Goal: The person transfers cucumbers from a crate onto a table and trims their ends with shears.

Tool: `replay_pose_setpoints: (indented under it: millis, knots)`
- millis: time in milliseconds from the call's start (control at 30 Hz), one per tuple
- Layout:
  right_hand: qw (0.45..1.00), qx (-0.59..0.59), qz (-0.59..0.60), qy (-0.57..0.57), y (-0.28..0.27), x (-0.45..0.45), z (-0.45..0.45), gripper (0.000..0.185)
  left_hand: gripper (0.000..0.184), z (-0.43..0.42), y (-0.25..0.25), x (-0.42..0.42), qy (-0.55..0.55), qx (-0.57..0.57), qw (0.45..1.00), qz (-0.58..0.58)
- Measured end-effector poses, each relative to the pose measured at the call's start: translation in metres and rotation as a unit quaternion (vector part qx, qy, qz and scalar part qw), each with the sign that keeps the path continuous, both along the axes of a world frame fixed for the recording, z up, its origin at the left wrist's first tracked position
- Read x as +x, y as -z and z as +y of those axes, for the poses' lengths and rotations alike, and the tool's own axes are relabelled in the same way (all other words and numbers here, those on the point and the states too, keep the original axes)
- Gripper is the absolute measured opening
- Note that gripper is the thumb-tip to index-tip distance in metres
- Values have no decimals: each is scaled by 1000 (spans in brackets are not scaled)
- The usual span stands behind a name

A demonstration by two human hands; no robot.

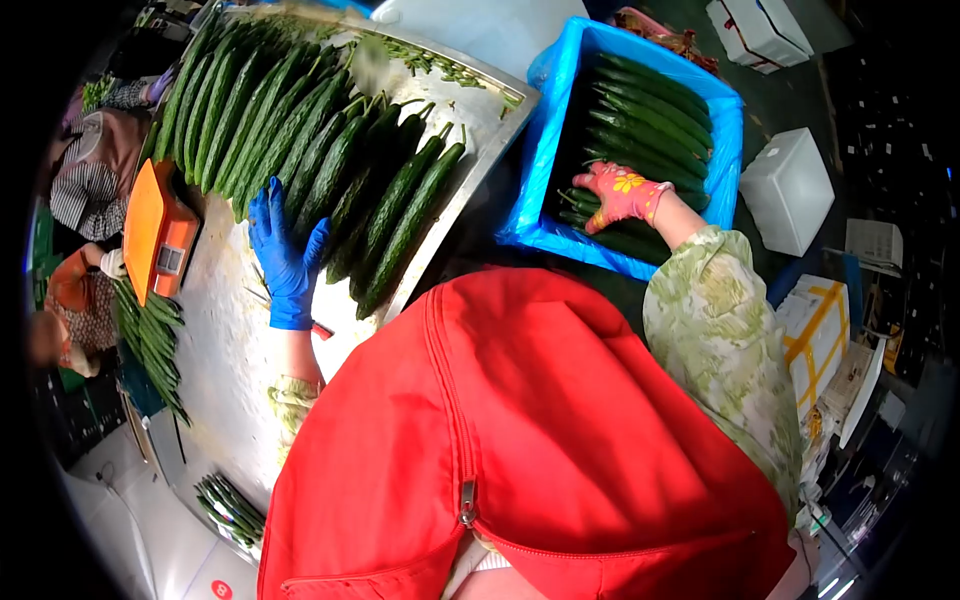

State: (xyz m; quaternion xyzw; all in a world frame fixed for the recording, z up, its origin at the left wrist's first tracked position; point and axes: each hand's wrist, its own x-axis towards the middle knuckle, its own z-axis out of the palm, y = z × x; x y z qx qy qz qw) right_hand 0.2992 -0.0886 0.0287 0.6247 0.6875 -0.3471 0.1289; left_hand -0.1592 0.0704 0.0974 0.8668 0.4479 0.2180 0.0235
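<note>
My left hand [285,255], in a blue glove, is spread flat with the thumb apart. It lies at the near ends of a long row of dark green cucumbers [290,130] on a metal table [220,350]; nothing is gripped in it. Inside a crate lined with blue plastic [728,150], my right hand [624,193] wears a pink glove with a yellow flower. Its thumb and fingers are apart, resting over the cucumbers [655,115] stacked there. The undersides of those fingers are hidden.
An orange scale [158,235] stands at the table's left edge, with more cucumbers [150,335] below it and a small bundle [230,508] nearer me. Co-workers [85,310] are on the left. White foam boxes [788,190] stand right of the crate. A red apron [560,400] covers my front.
</note>
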Motion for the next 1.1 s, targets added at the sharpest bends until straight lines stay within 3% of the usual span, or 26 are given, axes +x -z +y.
replay_pose_setpoints:
  millis: [133,167,200,267,300,367,433,567,667,733,867,967,1100]
  knots:
    - [997,34,19,-68,18,-3,-4,94,71,-13,-10,10,-22,15,1000,-12]
    - [996,-54,3,-73,6,-6,3,100,69,-17,-12,12,-26,14,999,-16]
    - [995,-62,12,-77,4,-3,2,100,68,-22,-15,14,-32,16,999,-18]
    - [993,-42,6,-106,4,4,1,103,60,-32,-12,14,-28,-21,995,-97]
    - [990,1,-25,-139,9,3,-1,106,59,-31,-3,7,-10,18,996,-88]
    - [979,-71,-44,-184,1,-3,15,104,64,-40,-1,12,-56,-10,995,-87]
    - [974,-52,-16,-219,33,2,17,100,66,-48,-8,25,-83,-2,992,-92]
    - [979,-76,32,-189,39,2,26,86,64,-57,-23,41,-84,14,991,-100]
    - [988,-95,25,-123,40,-2,33,94,61,-61,-27,53,-81,9,990,-113]
    - [989,-63,41,-129,74,5,33,97,61,-65,-31,59,-77,-2,990,-119]
    - [990,-23,74,-120,57,5,27,76,57,-73,-27,64,-61,22,990,-128]
    - [977,-85,101,-170,36,2,36,57,56,-79,-23,58,-67,14,989,-129]
    - [967,-109,141,-184,66,18,32,58,57,-82,-21,54,-68,12,991,-119]
